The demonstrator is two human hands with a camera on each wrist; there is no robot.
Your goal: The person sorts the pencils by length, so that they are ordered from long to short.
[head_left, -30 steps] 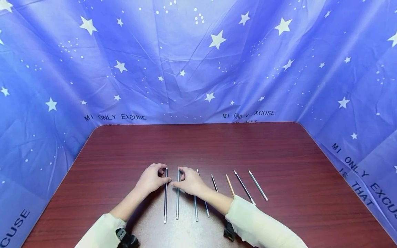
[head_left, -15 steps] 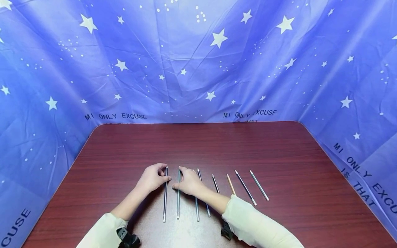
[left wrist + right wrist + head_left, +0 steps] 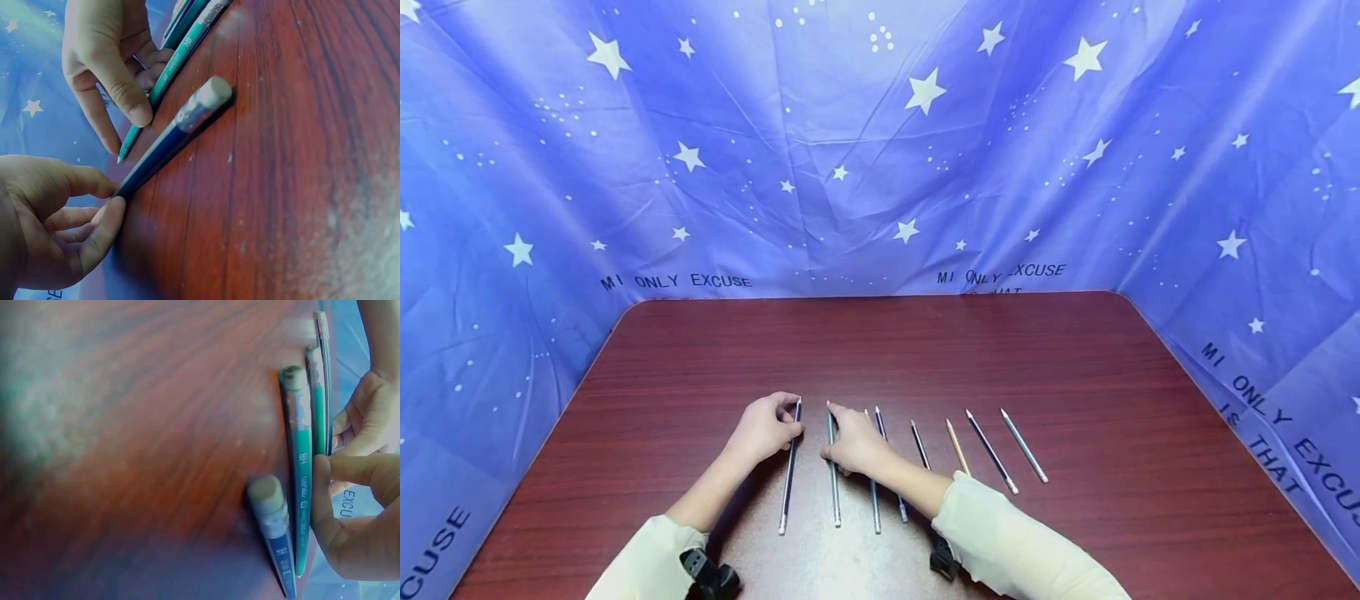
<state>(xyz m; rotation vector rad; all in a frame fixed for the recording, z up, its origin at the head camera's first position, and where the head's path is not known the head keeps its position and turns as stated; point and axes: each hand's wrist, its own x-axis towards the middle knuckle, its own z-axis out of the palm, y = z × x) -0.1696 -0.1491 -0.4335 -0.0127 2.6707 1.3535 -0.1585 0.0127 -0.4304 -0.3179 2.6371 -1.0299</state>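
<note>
My left hand point(image 3: 765, 429) pinches a dark blue pencil point(image 3: 787, 487) close to its white tip, with thumb and forefinger. In the left wrist view, that pencil's white eraser point(image 3: 214, 92) points toward the camera. To its right, my right hand point(image 3: 856, 442) holds a green pencil point(image 3: 835, 496) near the tip, the thumb on the left side and the forefinger by the point. Both pencils lie lengthwise, erasers toward the person. Under and beside the right forearm are another green pencil point(image 3: 301, 481) and another dark blue pencil point(image 3: 278, 537), partly hidden in the head view.
Farther right on the brown table point(image 3: 880, 342) lie a dark pencil point(image 3: 919, 442), a tan pencil point(image 3: 957, 446), a dark blue pencil point(image 3: 991, 451) and a green pencil point(image 3: 1023, 446). A blue star-patterned cloth point(image 3: 850, 125) hangs behind and along both sides.
The left hand's pencil has tilted, its eraser end swinging left. The right hand has shifted slightly right, and its green pencil's eraser end has swung a little right.
</note>
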